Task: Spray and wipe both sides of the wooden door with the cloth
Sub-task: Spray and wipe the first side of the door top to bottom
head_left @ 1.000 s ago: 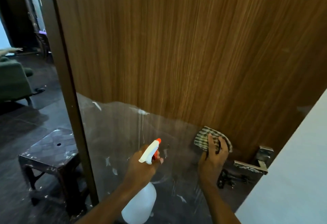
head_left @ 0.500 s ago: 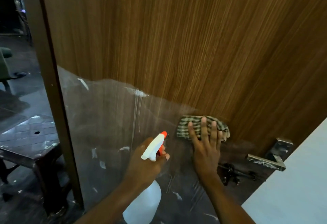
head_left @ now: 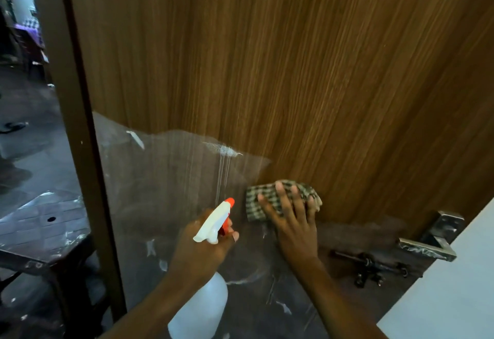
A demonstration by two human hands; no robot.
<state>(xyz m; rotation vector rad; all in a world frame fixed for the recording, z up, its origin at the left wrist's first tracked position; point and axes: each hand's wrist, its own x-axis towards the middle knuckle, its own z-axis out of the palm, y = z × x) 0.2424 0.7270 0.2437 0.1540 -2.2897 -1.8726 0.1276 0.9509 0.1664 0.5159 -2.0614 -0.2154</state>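
Note:
The wooden door fills the view, its lower part under a cloudy film with a foamy spray patch and drip streaks. My right hand lies flat with spread fingers on a checked cloth, pressing it against the door at the film's edge. My left hand grips a white spray bottle with a white trigger head and orange nozzle, pointing up at the door just left of the cloth.
A metal lever handle and a dark latch sit at the lower right of the door. A white wall stands at the right. Left of the door's dark edge are a dark stool and dim room.
My right hand slid the cloth left along the door, away from the handle. My left hand kept the bottle raised beside it. The view swung slightly.

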